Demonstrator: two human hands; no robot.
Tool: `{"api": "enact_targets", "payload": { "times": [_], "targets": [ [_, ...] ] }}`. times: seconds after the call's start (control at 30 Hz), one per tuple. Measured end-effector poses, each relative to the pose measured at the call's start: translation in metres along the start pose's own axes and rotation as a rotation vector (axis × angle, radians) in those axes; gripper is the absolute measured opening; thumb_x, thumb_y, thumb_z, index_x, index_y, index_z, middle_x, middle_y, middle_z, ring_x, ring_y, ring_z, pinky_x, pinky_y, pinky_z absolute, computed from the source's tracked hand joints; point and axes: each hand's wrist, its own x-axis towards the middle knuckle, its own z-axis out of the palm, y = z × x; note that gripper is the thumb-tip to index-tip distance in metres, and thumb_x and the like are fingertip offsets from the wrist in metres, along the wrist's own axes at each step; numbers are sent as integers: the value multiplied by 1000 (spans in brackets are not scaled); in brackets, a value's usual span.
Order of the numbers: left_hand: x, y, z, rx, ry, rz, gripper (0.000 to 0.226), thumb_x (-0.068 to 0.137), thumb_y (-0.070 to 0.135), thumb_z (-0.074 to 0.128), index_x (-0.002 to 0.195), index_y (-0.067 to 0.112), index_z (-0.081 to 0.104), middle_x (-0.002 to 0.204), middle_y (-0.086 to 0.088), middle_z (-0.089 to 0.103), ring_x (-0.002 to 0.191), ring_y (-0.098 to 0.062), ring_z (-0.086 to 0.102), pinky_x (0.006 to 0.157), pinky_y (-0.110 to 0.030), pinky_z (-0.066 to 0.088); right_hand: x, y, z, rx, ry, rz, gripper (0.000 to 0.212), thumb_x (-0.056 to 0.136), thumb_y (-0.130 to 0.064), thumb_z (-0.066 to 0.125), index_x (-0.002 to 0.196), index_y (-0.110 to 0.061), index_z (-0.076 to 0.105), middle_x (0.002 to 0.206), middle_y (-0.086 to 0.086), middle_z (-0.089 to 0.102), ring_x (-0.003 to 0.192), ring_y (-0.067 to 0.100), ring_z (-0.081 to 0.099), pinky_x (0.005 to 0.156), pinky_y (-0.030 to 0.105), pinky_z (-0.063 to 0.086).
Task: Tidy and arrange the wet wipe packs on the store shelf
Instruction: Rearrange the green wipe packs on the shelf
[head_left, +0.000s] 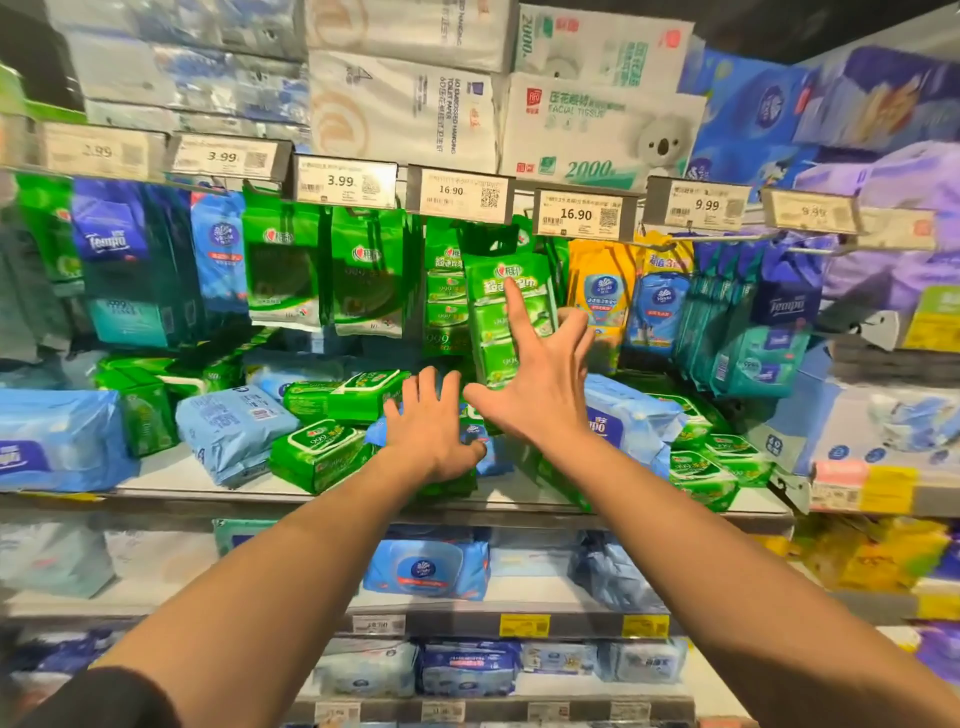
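Store shelf (218, 480): left hand (434, 431) flat on blue pack (485, 452); right hand (540, 384) splayed, empty, before hanging green pack (498, 322).

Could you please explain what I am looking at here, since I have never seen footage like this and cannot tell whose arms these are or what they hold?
There is one picture, taken by a wide-angle camera worn on a person's head, so the two bare arms are the wearer's own. They face a store shelf strewn with green wet wipe packs and light blue wet wipe packs. More packs hang from hooks under a row of price tags. The left hand rests with straight fingers on a blue pack at the middle of the shelf. The right hand is spread open, reaching up toward a hanging green multipack. Neither hand grips anything.
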Motion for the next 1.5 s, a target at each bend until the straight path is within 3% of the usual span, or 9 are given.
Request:
{"api": "enact_targets", "payload": {
  "times": [0.43,0.7,0.97,1.1,1.17,1.23,1.3,1.4,1.5],
  "targets": [
    [3,-63,-8,38,38,-73,87,67,62,65,130,21,22,145,-10,23,132,-34,23,101,-55,32,22,-51,39,87,113,-17,117,53,-54,73,153,-42,14,121,13,24,108,31,28,81,42,40],
    [10,-64,-1,23,41,-45,91,66,62,64,135,23,20,146,-8,21,133,-33,22,100,-54,30,30,-46,57,-1,50,58,116,54,-54,74,152,-42,14,121,11,21,108,34,27,83,50,47],
    [14,-68,0,-7,46,-53,96,68,62,63,144,22,22,149,-9,21,135,-33,21,103,-54,30,56,-39,79,-82,-21,115,90,58,-52,76,135,-25,38,131,18,23,116,37,26,89,52,45],
    [16,-73,-1,-18,61,-56,94,68,61,64,143,21,23,147,-9,22,132,-32,23,102,-53,31,70,-36,96,-91,-77,150,71,61,-50,77,117,-16,50,125,23,34,118,42,30,90,52,46],
    [17,-78,-1,-21,69,-59,93,68,60,64,143,21,23,146,-9,23,132,-32,23,101,-53,31,77,-35,105,-77,-101,177,72,63,-50,77,121,-15,53,122,26,44,116,44,37,90,52,46],
    [20,-82,0,-37,83,-61,92,67,60,64,142,22,24,145,-8,24,131,-31,23,101,-53,31,85,-33,116,-78,-121,180,98,67,-47,77,149,-21,30,119,29,53,112,46,48,89,51,47],
    [24,-84,0,-49,98,-56,92,66,60,63,141,22,25,144,-8,25,130,-31,24,101,-53,32,91,-29,124,-95,-134,164,121,70,-44,77,154,-32,-9,120,30,57,107,47,56,87,49,49],
    [30,-85,3,-50,90,-45,92,67,62,61,141,21,25,145,-8,25,130,-31,24,101,-54,31,94,-24,140,-101,-138,144,115,72,-45,79,157,-23,5,130,35,51,104,46,59,83,47,50],
    [35,-85,10,-44,74,-50,93,66,63,59,142,21,25,146,-9,25,131,-32,24,103,-55,31,89,-21,154,-115,-90,99,122,70,-43,83,157,-28,-2,139,42,36,106,51,58,81,49,51]
  ]
}}
